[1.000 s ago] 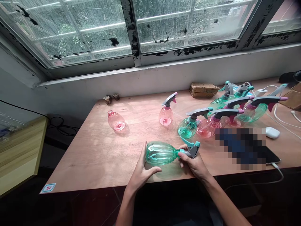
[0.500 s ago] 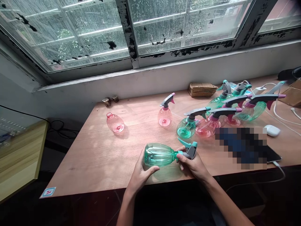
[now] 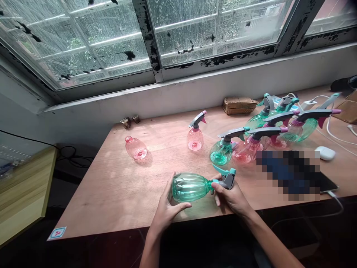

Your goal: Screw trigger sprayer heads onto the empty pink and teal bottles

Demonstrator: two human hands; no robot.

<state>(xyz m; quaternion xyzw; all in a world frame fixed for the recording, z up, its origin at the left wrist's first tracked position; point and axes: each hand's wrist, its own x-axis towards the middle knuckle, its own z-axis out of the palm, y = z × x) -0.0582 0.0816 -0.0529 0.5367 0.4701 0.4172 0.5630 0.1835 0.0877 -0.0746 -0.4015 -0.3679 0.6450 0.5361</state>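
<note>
A clear green spray bottle (image 3: 192, 187) lies sideways in front of me above the table's near edge, its base to the left. My right hand (image 3: 230, 193) is closed round its neck and teal collar, just below the grey and teal spray head (image 3: 228, 178). At the base is my left hand (image 3: 167, 204), cupped with the thumb stretched out below the bottle and the fingers along its end. Whether the left palm touches the base is hard to see. A pink bottle without a spray head (image 3: 136, 148) stands farther left.
Behind the hands stands a pink spray bottle (image 3: 195, 137). Several green and pink spray bottles crowd the right side, one green (image 3: 221, 152) in front. A blurred dark device (image 3: 327, 182), a white case (image 3: 325, 153) and cables lie at right. A cardboard box (image 3: 240, 105) sits by the wall.
My left thumb has moved away from the green bottle, and the left hand's grasp looks looser. The right hand still holds the neck. The view has shifted slightly.
</note>
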